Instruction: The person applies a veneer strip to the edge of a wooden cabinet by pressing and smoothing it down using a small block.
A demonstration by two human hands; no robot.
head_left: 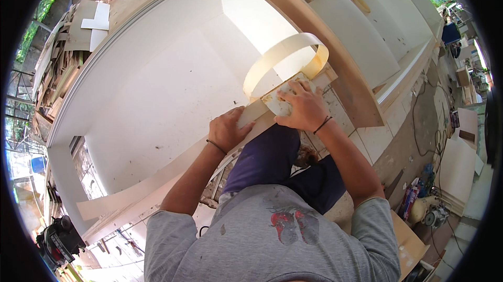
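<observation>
A long, pale edging strip (157,174) runs along the near edge of a large white cabinet (152,88). At its far right end it rises into a loose curl (285,46) with yellowish stains on its inner face. My left hand (228,129) is closed over the strip and edge, thumb on the near side. Just right of it, my right hand (304,106) grips a flat whitish block (277,101) with yellow-brown stains, pressed against the edge beside the curl. Fingers hide part of the block.
A brown-edged panel (325,46) separates the cabinet from another white compartment (393,14) at right. Wood scraps (63,72) are piled far left. A compressor (432,214), cables (419,109) and leaning boards (456,166) occupy the right side. A black machine (60,240) sits lower left.
</observation>
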